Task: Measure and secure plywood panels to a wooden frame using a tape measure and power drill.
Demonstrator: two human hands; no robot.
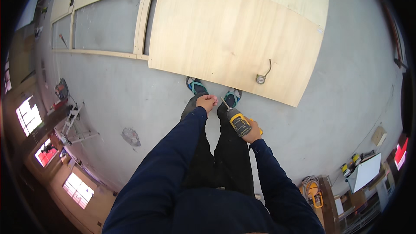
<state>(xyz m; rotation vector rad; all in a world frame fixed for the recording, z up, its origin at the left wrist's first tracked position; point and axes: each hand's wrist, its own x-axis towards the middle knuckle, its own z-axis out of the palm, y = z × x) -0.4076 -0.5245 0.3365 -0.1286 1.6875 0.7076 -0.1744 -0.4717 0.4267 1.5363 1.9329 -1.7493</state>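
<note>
My right hand (pixel 252 132) is wrapped round the handle of a yellow and black cordless drill (pixel 238 121). Its long thin bit points up and to the left, toward my feet. To the left, my left hand (pixel 207 102) is closed with the fingers curled together; whether something small is in it cannot be made out. Beyond my feet lies a large pale plywood sheet (pixel 225 34), its near edge by my toes. A tape measure (pixel 260 79) rests on the sheet near that edge, with a short length of tape drawn out.
At the far left, a wooden frame (pixel 104 53) with open bays adjoins the sheet. A screwdriver-like tool (pixel 63 40) lies inside one bay. A metal stepladder (pixel 73 121) stands at the left. Coiled cable (pixel 310 187) and a white board (pixel 365 172) are at the lower right.
</note>
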